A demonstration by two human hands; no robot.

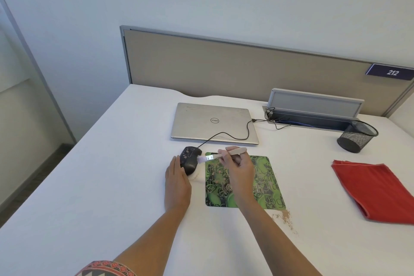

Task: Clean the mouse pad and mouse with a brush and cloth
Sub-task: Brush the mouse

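Note:
A black wired mouse (190, 159) with pale specks on its top sits on the white desk, just left of the green patterned mouse pad (266, 182). My left hand (177, 182) rests against the mouse's left side and holds it. My right hand (236, 167) hovers over the pad and grips a small brush (224, 155) with a beige handle. The brush's white bristles touch the mouse's right side. A folded red cloth (374, 190) lies flat at the far right of the desk.
A closed silver laptop (212, 122) lies behind the mouse, the mouse cable running across it. A black mesh pen cup (357, 136) stands at the back right beside an open cable tray (313, 107). Brown crumbs (284, 217) are scattered off the pad's near right corner.

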